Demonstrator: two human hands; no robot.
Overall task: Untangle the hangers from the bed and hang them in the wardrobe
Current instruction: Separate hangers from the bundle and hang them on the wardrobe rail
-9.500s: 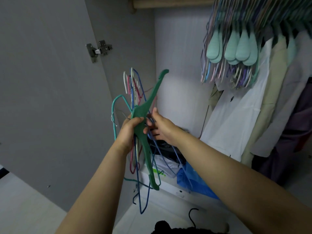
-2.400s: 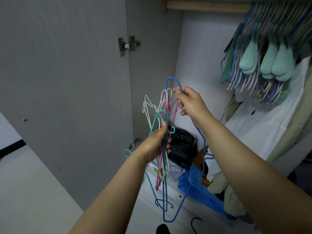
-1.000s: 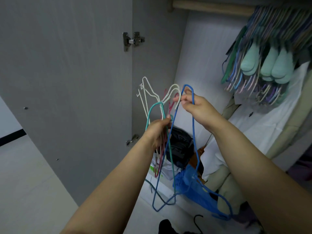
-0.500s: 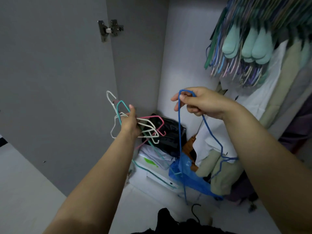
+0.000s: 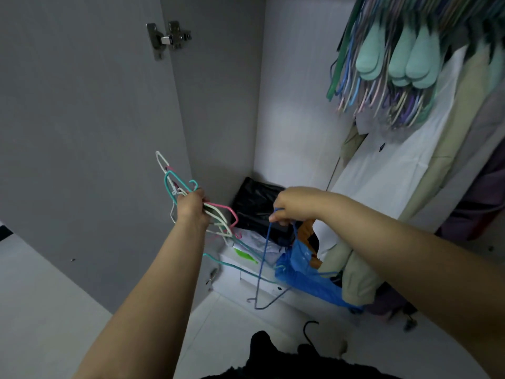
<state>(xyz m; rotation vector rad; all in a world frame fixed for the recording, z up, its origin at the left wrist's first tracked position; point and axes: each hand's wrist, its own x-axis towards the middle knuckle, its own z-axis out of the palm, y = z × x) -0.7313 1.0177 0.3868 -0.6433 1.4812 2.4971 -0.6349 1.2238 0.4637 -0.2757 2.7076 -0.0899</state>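
We hold two things apart in front of the open wardrobe. Our left hand (image 5: pixel 191 207) is clenched around the bundle of hangers (image 5: pixel 188 198), white, teal and pink wire, just left of the black bag (image 5: pixel 255 203) on the wardrobe floor. Our right hand (image 5: pixel 293 205) pinches the blue hanger (image 5: pixel 263 258) at its top, just right of the same bag, and the hanger hangs down in front of the blue plastic bag (image 5: pixel 303 277).

We think the risk is below. The low end of the blue hanger is close to a teal wire (image 5: pixel 240 269) that runs down from the bundle, and it could catch there again if we lift it straight. It could also hook the blue plastic bag and pull it out.

The rail is cut off at the top; we see only the hung hangers (image 5: pixel 388 67), far above and right of the black bag. How many hangers are in the bundle is hard to make out, and the right fingertips are hidden under the hand.
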